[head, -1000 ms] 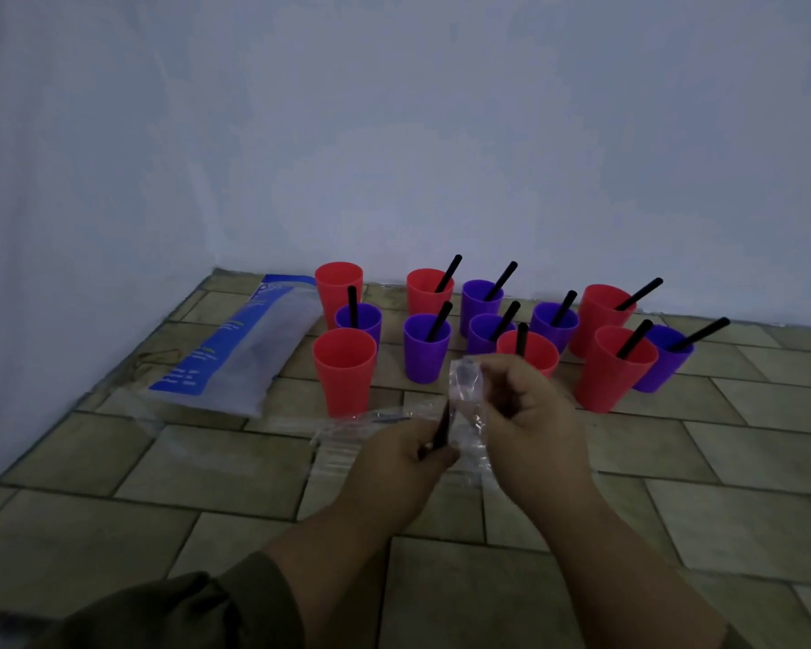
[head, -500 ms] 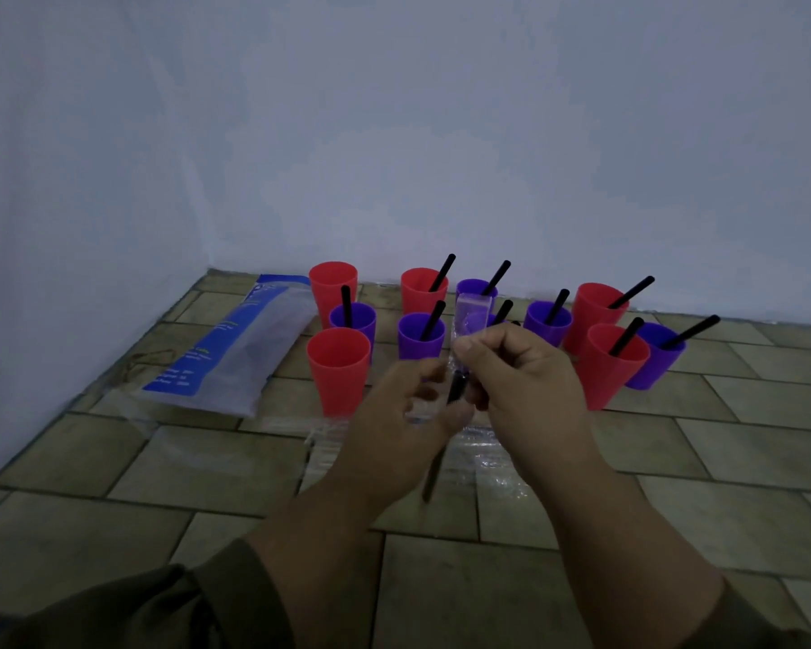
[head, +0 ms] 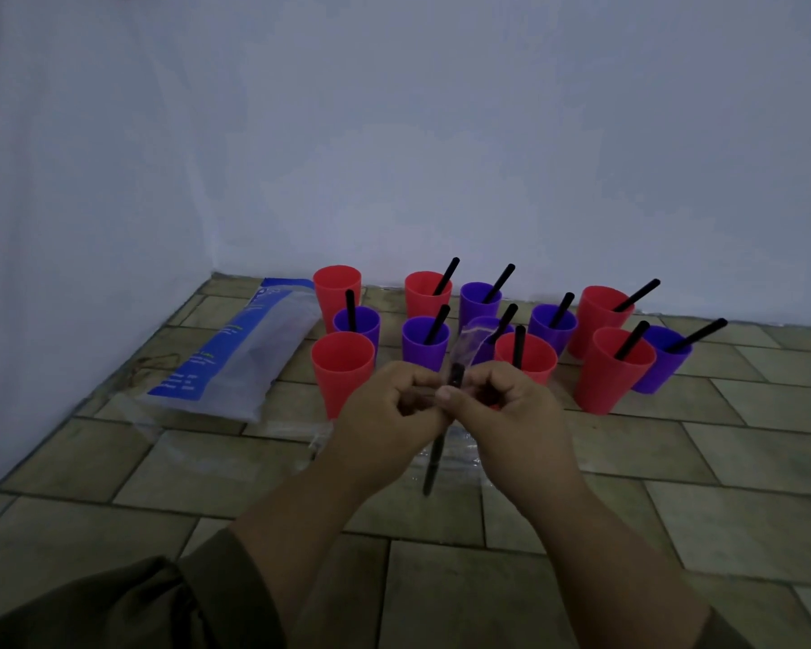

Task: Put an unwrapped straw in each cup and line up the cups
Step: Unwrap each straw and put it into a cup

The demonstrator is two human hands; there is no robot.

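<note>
Several red and purple cups stand on the tiled floor by the wall, most with a black straw in them. The front left red cup (head: 342,367) and the back left red cup (head: 336,283) hold no straw. My left hand (head: 389,414) and my right hand (head: 502,409) meet in front of the cups, both pinched on one black straw (head: 434,466) that hangs down between them. Its clear wrapper (head: 464,341) sticks up above my fingers.
A clear and blue straw packet (head: 235,358) lies left of the cups near the wall corner. Loose clear wrappers (head: 460,456) lie on the tiles under my hands. The white wall (head: 441,133) runs right behind the cups.
Both hands have risen and closed together around the straw. The straw now hangs lower out of the wrapper, and the wrapper's end stands up above my fingers.
</note>
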